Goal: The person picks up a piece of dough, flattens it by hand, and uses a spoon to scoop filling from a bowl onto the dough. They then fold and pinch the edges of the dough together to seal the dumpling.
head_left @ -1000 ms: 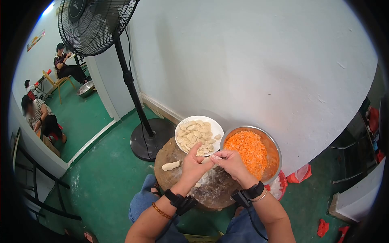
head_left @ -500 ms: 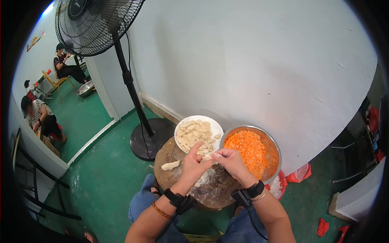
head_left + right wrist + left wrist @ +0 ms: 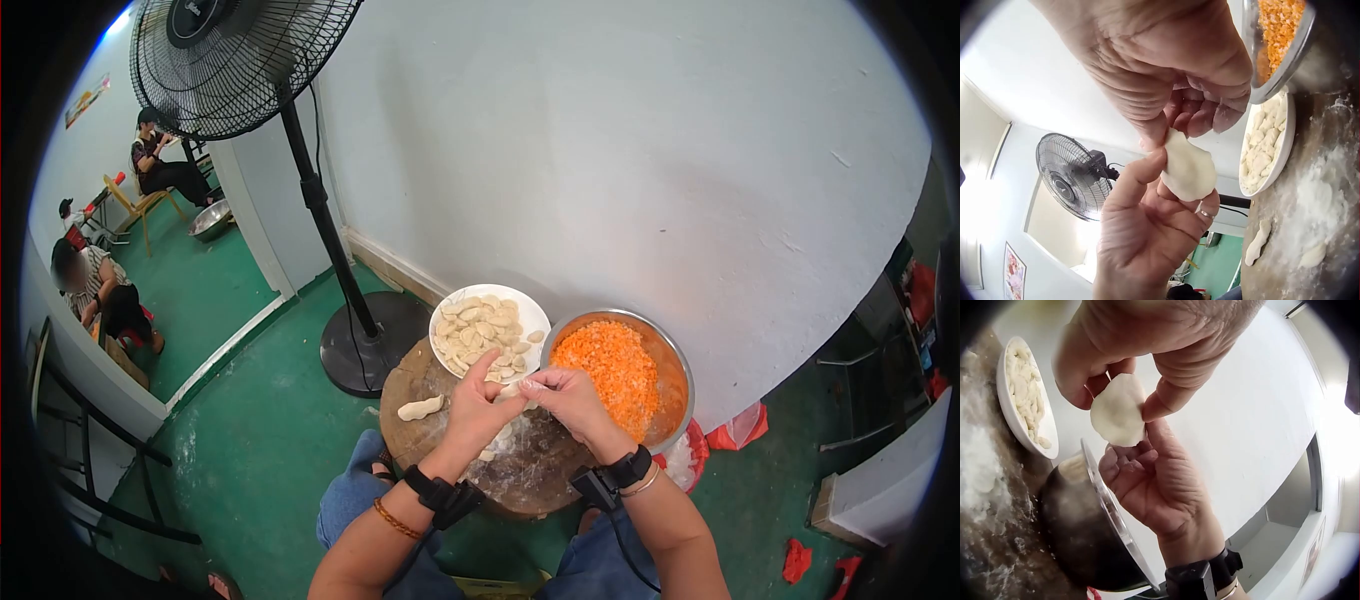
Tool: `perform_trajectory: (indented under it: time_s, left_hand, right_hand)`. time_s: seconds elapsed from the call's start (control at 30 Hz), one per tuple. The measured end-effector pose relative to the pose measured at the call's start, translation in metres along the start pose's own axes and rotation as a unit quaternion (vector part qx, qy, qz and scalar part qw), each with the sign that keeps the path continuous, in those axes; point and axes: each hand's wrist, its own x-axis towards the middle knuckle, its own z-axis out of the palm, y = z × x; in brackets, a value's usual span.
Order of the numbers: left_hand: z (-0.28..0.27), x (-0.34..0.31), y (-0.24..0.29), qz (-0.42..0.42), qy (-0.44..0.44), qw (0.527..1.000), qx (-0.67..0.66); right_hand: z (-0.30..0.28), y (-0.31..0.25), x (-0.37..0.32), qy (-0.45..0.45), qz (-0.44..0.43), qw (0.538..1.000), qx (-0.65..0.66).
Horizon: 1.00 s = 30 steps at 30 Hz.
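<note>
A thin round dough wrapper is stretched between both hands above a floured round wooden block. My left hand pinches one side of it between thumb and fingers. At the edge beside the left thumb, my right hand pinches it too, thumb against curled fingers. Seen in the right wrist view, the wrapper is a flat disc with a slightly uneven rim. A twisted dough roll lies on the block left of the hands, and a small dough piece sits near loose flour.
Behind the hands is a white plate of finished dumplings. To its right stands a steel bowl of orange chopped filling. A black standing fan is at the back left, by the wall. Red plastic bags lie at right.
The fingertips have shifted slightly along the wrapper's edge, while both hands stay in nearly the same place. The fan head has turned a little.
</note>
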Motion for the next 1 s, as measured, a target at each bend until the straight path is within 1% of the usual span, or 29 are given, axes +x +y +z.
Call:
perform_trajectory:
  time_s: [0.07, 0.17, 0.27, 0.37, 0.47, 0.57, 0.67, 0.77, 0.87, 0.97, 1.0]
  left_hand:
    - [0.001, 0.0, 0.0, 0.0, 0.002, 1.0, -0.008]
    - [0.004, 0.0, 0.005, -0.014, 0.03, 0.999, -0.041]
    - [0.0, 0.001, 0.0, -0.023, 0.018, 0.999, -0.014]
    - [0.003, 0.0, 0.0, -0.008, 0.018, 0.999, -0.028]
    - [0.004, 0.001, 0.0, -0.001, 0.024, 0.999, -0.035]
    - [-0.001, 0.003, -0.007, -0.004, 0.005, 1.0, -0.03]
    - [-0.006, 0.005, -0.01, -0.113, -0.006, 0.981, -0.156]
    - [-0.007, 0.005, -0.003, -0.155, 0.003, 0.952, -0.263]
    - [-0.009, 0.007, -0.005, -0.162, -0.005, 0.941, -0.297]
    - [-0.001, 0.004, 0.004, -0.149, 0.007, 0.962, -0.228]
    - [0.001, 0.003, 0.002, -0.133, -0.002, 0.968, -0.212]
  right_hand:
    - [-0.002, 0.0, 0.0, 0.003, 0.021, 1.0, 0.012]
    - [-0.003, 0.002, 0.001, 0.003, 0.016, 0.999, 0.028]
    - [0.0, -0.003, -0.002, 0.005, -0.009, 0.999, -0.032]
    - [-0.005, 0.005, 0.001, -0.005, -0.015, 1.0, 0.002]
    - [-0.004, 0.003, 0.001, -0.002, -0.001, 1.0, 0.015]
    - [-0.001, 0.001, -0.001, 0.0, -0.024, 0.999, -0.024]
    - [-0.007, 0.007, 0.005, -0.005, -0.003, 0.991, 0.133]
    - [-0.011, -0.015, -0.005, -0.007, 0.017, 0.996, 0.085]
    - [-0.009, -0.012, -0.012, -0.041, -0.001, 0.999, -0.024]
    - [-0.008, -0.005, -0.014, -0.027, 0.006, 0.998, -0.054]
    - [-0.008, -0.001, -0.013, -0.01, -0.014, 0.999, -0.046]
